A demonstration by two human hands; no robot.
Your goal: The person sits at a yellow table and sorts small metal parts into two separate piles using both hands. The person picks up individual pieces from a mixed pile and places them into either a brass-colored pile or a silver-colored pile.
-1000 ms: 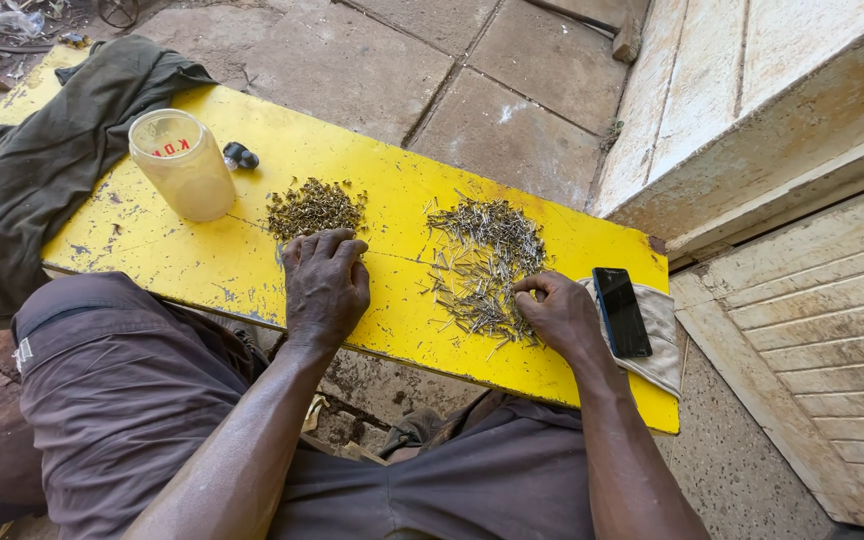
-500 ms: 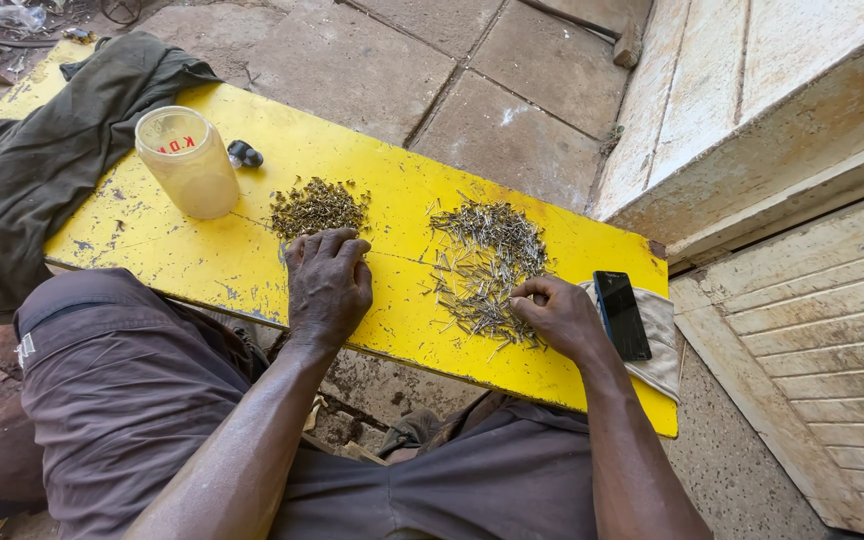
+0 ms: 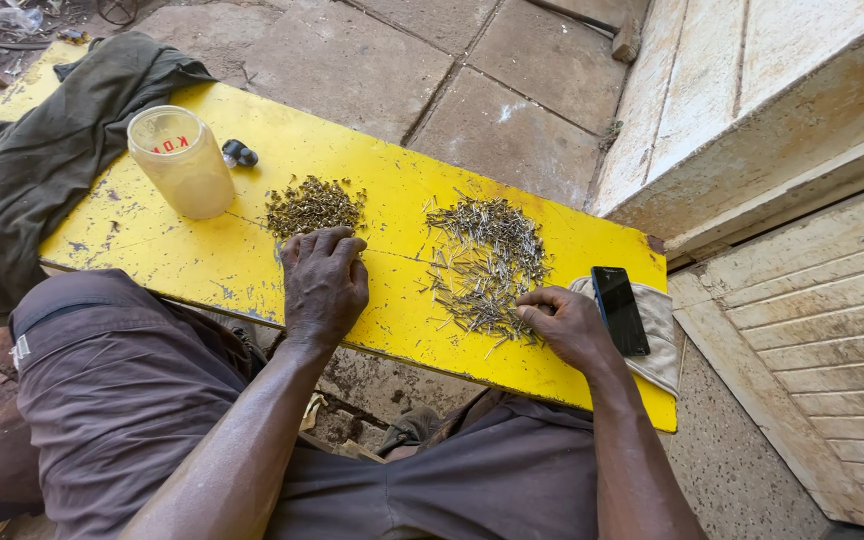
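The person sits at a yellow tabletop (image 3: 202, 255) sorting small metal pieces. The left hand (image 3: 324, 285) rests palm down with fingers curled, its fingertips touching the near edge of the darker, finer pile (image 3: 312, 205). The right hand (image 3: 567, 322) sits at the near edge of the pile of thin silvery nails (image 3: 487, 260), fingers drawn together as if pinching a few, though what they hold is too small to tell. This looks like the picking-and-separating step, well under way; judged from the layout, the next move calls for a fine fingertip pinch. A plastic jar (image 3: 182, 162) stands beyond, a black phone (image 3: 619, 310) lies just beside the right hand.
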